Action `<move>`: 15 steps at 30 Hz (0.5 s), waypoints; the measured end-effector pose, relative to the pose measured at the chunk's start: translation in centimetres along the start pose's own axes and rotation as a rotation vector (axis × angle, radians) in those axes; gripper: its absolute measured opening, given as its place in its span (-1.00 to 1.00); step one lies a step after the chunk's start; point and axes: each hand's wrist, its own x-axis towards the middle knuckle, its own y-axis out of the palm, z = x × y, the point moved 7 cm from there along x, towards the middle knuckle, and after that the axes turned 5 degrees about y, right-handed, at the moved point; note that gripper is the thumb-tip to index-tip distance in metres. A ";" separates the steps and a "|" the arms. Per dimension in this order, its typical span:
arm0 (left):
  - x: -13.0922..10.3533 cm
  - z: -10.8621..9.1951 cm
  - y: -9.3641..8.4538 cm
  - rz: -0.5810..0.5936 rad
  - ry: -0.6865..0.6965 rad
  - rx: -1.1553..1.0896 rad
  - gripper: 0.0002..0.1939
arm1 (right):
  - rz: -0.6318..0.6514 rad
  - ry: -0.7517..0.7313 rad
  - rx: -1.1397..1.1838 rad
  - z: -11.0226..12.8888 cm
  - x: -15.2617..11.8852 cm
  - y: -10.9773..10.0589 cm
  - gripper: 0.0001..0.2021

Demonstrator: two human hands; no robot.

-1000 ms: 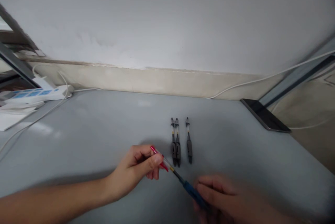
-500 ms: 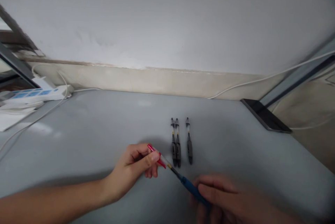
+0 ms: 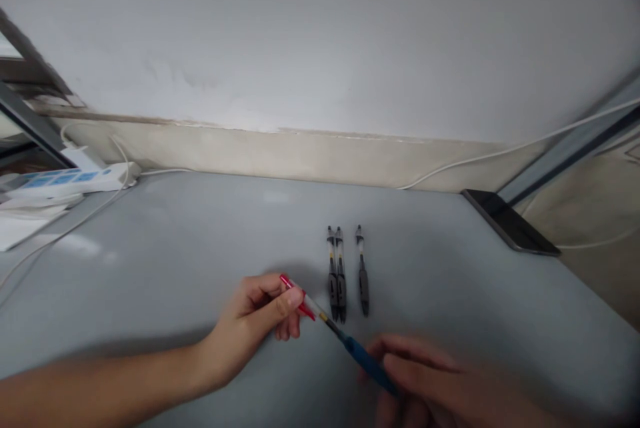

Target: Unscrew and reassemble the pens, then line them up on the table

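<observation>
Between my two hands slants a pen [image 3: 367, 363] with a red clip end, a clear barrel and a blue grip. The thumb and fingers of my left hand [image 3: 267, 311] pinch it at the red end. At the blue end, my right hand [image 3: 425, 371] is closed around the grip; its fingers are blurred and partly cut off by the bottom edge. Just beyond the hands lie a black-gripped pen [image 3: 333, 285] and a second black-gripped pen [image 3: 341, 288], side by side. A third black-gripped pen [image 3: 363, 285] lies a little to their right.
A dark phone [image 3: 507, 221] lies at the right edge of the grey table [image 3: 200, 235]. On the far left is a white power strip [image 3: 75, 178] with blue sockets and cables. A white cable [image 3: 460, 163] runs along the wall at the right.
My right hand has shifted its fingers slightly on the blue grip. Both hands keep hold of the pen, and the pens on the table stay put.
</observation>
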 end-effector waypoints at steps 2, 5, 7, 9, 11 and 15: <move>0.0 0.1 0.0 -0.003 -0.005 -0.002 -0.52 | 0.004 0.008 -0.021 -0.3 0.0 -0.1 -0.51; -0.1 0.3 -0.3 -0.038 0.000 0.004 -0.52 | -0.021 -0.037 -0.144 0.1 -0.3 -0.2 -0.71; -0.2 0.2 -0.7 -0.076 0.031 0.018 -0.52 | -0.053 -0.065 -0.222 0.7 -0.4 -0.3 -0.75; -0.4 0.1 -1.0 -0.110 0.076 0.025 -0.53 | -0.070 -0.089 -0.253 1.2 -0.5 -0.3 -0.75; -0.4 -0.3 -1.4 -0.160 0.128 0.012 -0.53 | -0.073 -0.110 -0.255 1.6 -0.5 -0.2 -0.74; -0.2 -1.2 -2.4 -0.285 0.192 -0.044 -0.51 | -0.040 -0.132 -0.243 1.3 -0.5 -0.3 -0.69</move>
